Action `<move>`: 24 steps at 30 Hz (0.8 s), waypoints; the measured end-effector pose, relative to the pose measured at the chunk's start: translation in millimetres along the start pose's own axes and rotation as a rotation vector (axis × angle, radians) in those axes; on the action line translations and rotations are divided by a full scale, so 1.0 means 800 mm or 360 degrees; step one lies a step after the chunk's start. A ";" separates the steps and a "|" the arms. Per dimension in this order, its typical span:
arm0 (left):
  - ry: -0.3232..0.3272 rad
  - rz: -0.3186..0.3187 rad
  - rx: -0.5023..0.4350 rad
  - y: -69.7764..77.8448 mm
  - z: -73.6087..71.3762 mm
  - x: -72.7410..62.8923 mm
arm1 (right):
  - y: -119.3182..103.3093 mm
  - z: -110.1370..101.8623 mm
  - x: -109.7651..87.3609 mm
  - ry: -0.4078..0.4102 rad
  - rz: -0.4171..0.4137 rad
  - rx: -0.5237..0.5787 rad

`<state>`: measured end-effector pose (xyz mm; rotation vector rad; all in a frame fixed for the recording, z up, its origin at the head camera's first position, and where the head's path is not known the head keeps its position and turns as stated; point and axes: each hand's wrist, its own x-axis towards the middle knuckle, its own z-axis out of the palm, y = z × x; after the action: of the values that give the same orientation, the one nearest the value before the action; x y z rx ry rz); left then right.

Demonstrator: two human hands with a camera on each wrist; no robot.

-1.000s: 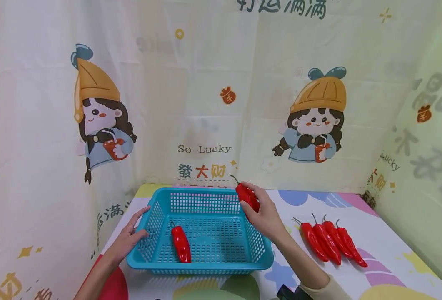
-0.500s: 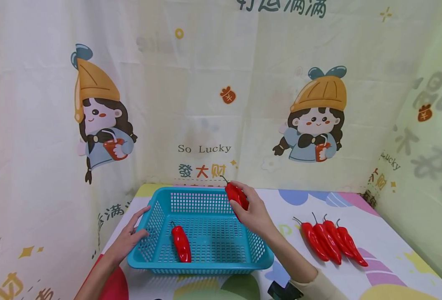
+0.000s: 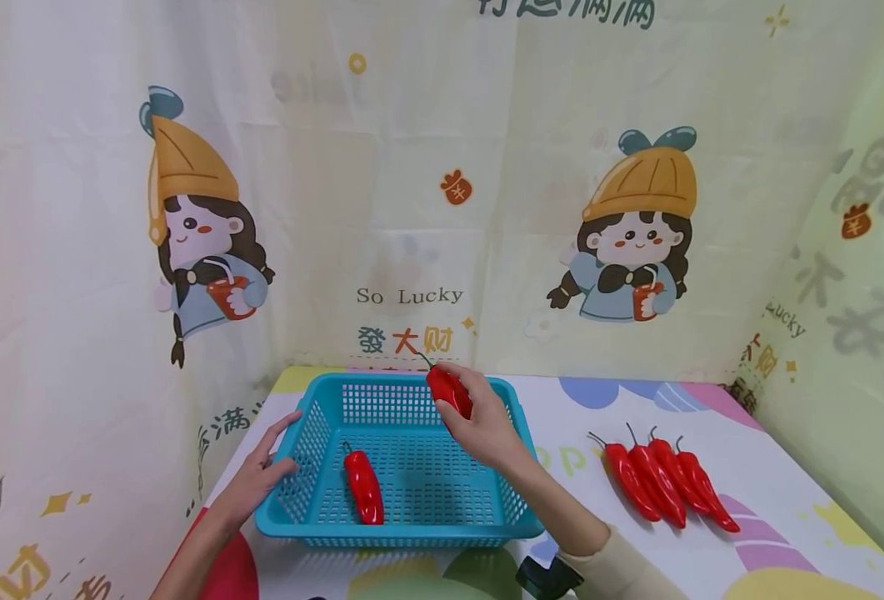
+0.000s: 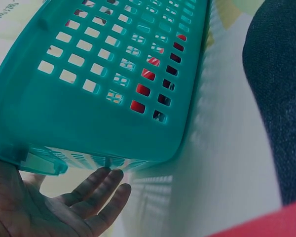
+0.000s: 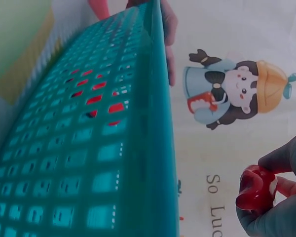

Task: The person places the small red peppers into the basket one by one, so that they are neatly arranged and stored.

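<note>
My right hand [image 3: 484,429] holds a red chili pepper [image 3: 445,388] between thumb and fingers, above the right part of a blue plastic basket [image 3: 392,532]. The pepper's green stem points up and left. In the right wrist view, the lower end of the held pepper [image 5: 256,190] shows beyond the basket's rim. Inside the basket, left of its middle, lies another red chili pepper [image 3: 364,487]. My left hand [image 3: 247,490] rests against the basket's left side, its fingers extended; the left wrist view shows these fingers [image 4: 106,197] at the outer wall, with the thumb mostly hidden.
Several red chili peppers [image 3: 655,479] lie side by side on the patterned tabletop [image 3: 561,500], right of the basket. A printed cloth [image 3: 501,233] hangs behind the table and along both sides.
My right hand has moved left with the chili pepper, from the basket's right edge to over its inside. The left hand, basket and other peppers have stayed in place.
</note>
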<state>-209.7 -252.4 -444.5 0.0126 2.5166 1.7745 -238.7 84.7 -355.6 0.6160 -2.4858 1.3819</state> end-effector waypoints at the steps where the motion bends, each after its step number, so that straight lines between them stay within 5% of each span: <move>1: 0.0002 -0.0004 -0.0004 0.000 0.000 0.000 | -0.001 0.002 0.001 -0.0010 -0.0004 0.0000; 24: 0.0007 -0.0005 -0.0023 0.001 0.002 -0.001 | -0.001 0.048 0.014 -0.0246 0.0266 0.0115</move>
<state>-208.8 -250.5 -444.1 0.0040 2.5050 1.7935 -247.8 48.9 -371.0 0.5599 -2.6722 1.5444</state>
